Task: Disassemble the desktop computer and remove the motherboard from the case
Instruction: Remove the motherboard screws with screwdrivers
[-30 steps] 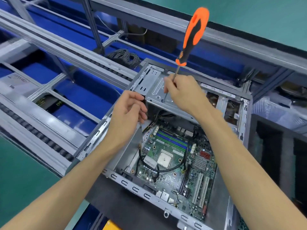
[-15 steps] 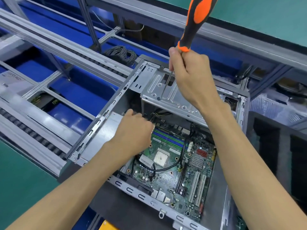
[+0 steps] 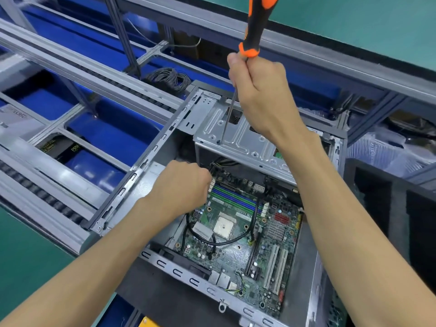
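An open grey computer case (image 3: 151,161) lies on its side with a green motherboard (image 3: 238,234) inside. A silver drive cage (image 3: 240,140) spans the case's far end. My right hand (image 3: 262,97) grips the shaft of an orange-and-black screwdriver (image 3: 256,24), whose tip rests on the drive cage's left part. My left hand (image 3: 181,187) reaches down inside the case at the motherboard's far left corner, fingers curled near black cables (image 3: 219,165); what they hold is hidden.
A black cable (image 3: 219,243) loops over the board near the CPU socket. Blue bins (image 3: 113,135) and grey conveyor rails (image 3: 70,74) lie to the left. A coil of dark wire (image 3: 168,77) sits behind the case. Black foam trays (image 3: 389,208) stand at the right.
My left hand dropped from the case's upper edge down into the case by the motherboard corner. My right hand slid up the screwdriver shaft toward the handle, and the tip settled on the drive cage.
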`<state>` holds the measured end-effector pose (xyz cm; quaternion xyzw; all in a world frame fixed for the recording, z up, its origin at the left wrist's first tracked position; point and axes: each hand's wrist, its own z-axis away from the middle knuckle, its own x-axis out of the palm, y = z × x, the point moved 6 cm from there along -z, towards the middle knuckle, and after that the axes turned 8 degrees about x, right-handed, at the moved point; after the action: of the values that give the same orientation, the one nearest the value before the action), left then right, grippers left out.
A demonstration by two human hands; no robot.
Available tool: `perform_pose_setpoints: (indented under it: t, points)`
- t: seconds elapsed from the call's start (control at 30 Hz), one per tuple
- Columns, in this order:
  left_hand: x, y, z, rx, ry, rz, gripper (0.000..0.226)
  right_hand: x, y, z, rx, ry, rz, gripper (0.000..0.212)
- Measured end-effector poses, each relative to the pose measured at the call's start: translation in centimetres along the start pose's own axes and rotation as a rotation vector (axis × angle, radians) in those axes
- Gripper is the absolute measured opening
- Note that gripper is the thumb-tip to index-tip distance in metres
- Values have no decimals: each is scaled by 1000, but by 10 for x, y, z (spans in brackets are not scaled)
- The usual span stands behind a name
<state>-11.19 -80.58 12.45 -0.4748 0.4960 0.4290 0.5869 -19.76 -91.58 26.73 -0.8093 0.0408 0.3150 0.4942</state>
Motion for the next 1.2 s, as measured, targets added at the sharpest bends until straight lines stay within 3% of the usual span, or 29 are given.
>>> perform_pose_setpoints:
  t: [0.27, 1.03, 1.2]
  points:
    - [0, -3, -1, -19, 17, 51, 26, 44, 23, -5, 105, -192, 236, 49]
    - [-2, -5, 0, -54, 24, 83, 25, 43, 34, 24, 51, -74, 178, 45]
    - [-5, -8, 2, -102, 81, 183, 27, 39, 36, 23, 51, -56, 212, 48]
